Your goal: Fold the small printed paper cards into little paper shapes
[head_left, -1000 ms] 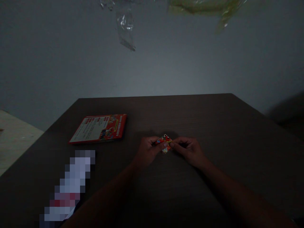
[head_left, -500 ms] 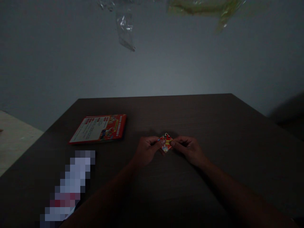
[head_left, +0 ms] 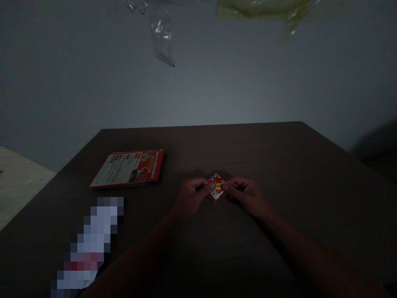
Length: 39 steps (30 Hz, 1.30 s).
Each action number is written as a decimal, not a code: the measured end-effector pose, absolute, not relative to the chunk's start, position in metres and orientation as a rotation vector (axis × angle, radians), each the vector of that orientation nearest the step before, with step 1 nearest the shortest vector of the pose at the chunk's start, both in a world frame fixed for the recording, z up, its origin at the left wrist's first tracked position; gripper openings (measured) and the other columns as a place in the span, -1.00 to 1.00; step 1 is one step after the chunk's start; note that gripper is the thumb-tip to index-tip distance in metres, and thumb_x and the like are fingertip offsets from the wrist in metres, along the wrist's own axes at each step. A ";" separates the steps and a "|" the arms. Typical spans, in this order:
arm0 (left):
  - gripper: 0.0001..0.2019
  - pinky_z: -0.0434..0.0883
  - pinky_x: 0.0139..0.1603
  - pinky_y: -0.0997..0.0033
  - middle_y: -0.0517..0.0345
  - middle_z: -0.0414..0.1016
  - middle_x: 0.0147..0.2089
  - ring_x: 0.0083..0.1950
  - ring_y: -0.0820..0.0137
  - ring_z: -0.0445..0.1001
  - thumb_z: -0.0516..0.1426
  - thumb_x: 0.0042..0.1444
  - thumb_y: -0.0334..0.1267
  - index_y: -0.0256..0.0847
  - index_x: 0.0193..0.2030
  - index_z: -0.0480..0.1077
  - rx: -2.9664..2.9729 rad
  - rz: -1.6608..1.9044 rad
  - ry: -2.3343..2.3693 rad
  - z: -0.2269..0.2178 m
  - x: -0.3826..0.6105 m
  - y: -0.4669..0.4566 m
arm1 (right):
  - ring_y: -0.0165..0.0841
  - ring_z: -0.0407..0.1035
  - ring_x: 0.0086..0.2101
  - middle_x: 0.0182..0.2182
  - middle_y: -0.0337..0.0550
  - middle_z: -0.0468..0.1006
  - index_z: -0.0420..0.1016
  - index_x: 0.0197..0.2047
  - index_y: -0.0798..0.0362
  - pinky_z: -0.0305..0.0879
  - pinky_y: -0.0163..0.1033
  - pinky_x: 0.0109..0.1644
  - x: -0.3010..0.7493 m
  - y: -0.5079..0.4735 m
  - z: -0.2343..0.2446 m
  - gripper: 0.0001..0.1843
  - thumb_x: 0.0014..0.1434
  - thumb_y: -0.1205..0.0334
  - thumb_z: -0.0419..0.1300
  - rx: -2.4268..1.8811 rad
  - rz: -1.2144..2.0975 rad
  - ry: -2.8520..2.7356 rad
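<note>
Between my two hands is a small folded paper piece [head_left: 217, 191], diamond-shaped from here, printed red with coloured pictures and a yellow patch. My left hand [head_left: 192, 196] pinches its left corner, thumb on top. Its right corner sits between the thumb and fingers of my right hand [head_left: 246, 193]. Both hands are closed on it just above the dark wooden table [head_left: 235, 153]. The fingers under the paper are mostly hidden, and the dim light blurs the print.
A red and white printed booklet or pad [head_left: 127, 169] lies on the table to the left. Nearer me is a long pixelated object [head_left: 89, 244], its kind hidden. Behind the table stands a pale wall [head_left: 201, 91] with clear plastic [head_left: 163, 37] and yellowish tape [head_left: 260, 10] on it.
The paper has tilted slightly in my fingers, and its lower right edge shows brighter. Both hands keep their grip and hardly move.
</note>
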<state>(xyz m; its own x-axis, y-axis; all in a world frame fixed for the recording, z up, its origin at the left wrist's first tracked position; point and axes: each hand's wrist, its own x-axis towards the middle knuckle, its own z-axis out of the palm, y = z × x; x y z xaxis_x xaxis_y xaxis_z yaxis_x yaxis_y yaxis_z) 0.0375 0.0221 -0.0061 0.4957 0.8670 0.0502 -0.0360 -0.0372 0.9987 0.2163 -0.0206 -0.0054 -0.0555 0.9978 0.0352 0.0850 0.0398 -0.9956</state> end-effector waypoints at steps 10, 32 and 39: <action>-0.77 0.26 -0.45 0.57 0.17 0.44 -0.48 -0.46 0.51 0.36 0.21 0.00 -0.16 -0.34 -0.37 0.48 1.550 0.898 0.820 -0.009 0.037 0.022 | -0.46 0.33 -0.50 -0.52 -0.17 0.53 0.53 -0.45 0.13 0.21 -0.35 -0.40 0.216 -0.021 -0.008 -0.77 0.07 0.13 0.23 -1.176 1.150 -1.482; -0.79 0.31 -0.35 0.50 0.09 0.50 -0.41 -0.37 0.43 0.43 0.11 0.11 -0.21 -0.32 -0.34 0.50 1.781 0.903 0.735 0.002 0.036 0.019 | -0.47 0.32 -0.54 -0.57 -0.20 0.51 0.51 -0.48 0.13 0.21 -0.37 -0.45 0.217 -0.024 -0.006 -0.79 0.07 0.17 0.22 -1.183 0.960 -1.624; -0.71 0.28 -0.39 0.53 0.13 0.54 -0.41 -0.41 0.46 0.43 0.03 0.18 -0.14 -0.28 -0.23 0.51 1.939 0.809 0.830 -0.001 0.034 0.020 | -0.44 0.35 -0.53 -0.57 -0.18 0.52 0.50 -0.51 0.11 0.24 -0.33 -0.43 0.216 -0.023 -0.005 -0.76 0.06 0.13 0.23 -1.167 1.040 -1.552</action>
<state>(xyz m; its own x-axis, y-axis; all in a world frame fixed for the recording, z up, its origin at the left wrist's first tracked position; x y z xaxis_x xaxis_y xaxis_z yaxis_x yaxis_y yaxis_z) 0.0336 0.0196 -0.0015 0.5695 0.7925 0.2184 0.2391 -0.4139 0.8783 0.2165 -0.0232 -0.0055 -0.1446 0.9747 0.1702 0.2131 0.1987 -0.9566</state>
